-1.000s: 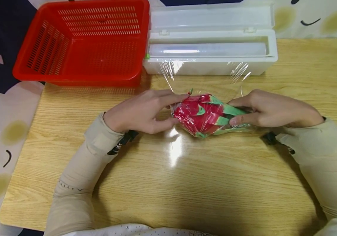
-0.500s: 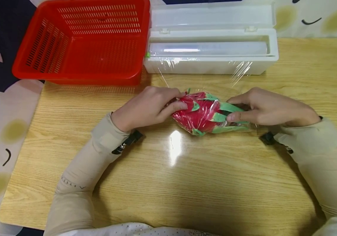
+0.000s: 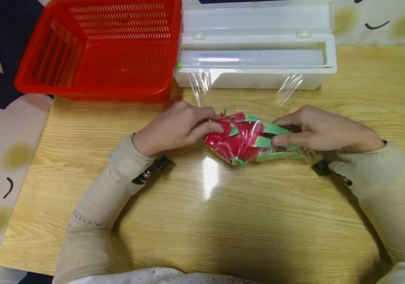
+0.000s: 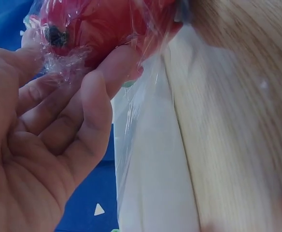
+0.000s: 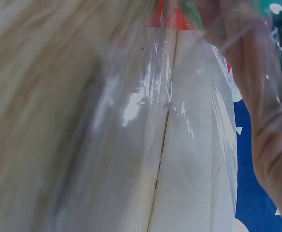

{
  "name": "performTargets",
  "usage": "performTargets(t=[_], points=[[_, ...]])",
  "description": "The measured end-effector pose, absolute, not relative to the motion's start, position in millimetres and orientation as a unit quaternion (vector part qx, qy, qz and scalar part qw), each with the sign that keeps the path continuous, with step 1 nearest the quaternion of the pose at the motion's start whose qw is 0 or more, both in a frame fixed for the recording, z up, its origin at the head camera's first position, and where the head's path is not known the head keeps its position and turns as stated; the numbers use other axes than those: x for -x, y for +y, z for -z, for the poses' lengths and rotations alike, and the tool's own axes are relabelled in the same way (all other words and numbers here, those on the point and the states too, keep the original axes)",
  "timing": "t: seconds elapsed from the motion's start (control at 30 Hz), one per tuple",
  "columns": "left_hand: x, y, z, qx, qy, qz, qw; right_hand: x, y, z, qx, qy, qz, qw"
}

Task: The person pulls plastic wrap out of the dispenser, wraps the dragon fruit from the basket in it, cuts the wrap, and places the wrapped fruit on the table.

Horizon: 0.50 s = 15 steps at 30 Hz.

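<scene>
While your left hand (image 3: pixel 179 129) and right hand (image 3: pixel 328 129) pinch opposite ends of the dragon fruit (image 3: pixel 241 139), tugging too hard could tear the stretched film (image 3: pixel 289 90).

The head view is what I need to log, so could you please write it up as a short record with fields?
Item: dragon fruit, wrapped in clear plastic film
Left hand: grips the red end
Right hand: holds the end with long green scales
Film: runs from the roll to the fruit, not cut off
Dispenser: white, lid open, behind the fruit
Basket: red slotted plastic, left of the dispenser
Surface: wood-grain table
</scene>
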State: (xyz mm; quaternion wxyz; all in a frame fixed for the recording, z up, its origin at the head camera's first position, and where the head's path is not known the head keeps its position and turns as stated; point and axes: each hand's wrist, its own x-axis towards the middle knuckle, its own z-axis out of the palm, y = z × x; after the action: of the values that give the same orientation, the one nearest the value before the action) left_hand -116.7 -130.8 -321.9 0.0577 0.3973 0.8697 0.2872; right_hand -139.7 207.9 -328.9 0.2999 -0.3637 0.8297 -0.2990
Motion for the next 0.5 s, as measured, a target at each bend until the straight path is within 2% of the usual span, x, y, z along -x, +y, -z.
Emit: performTargets(t=[0.5], points=[[119.9, -133.8, 324.5, -0.386, 0.866, -0.306, 0.082, 139.7, 203.1, 326.5, 0.336, 0.835, 0.302, 0.312]])
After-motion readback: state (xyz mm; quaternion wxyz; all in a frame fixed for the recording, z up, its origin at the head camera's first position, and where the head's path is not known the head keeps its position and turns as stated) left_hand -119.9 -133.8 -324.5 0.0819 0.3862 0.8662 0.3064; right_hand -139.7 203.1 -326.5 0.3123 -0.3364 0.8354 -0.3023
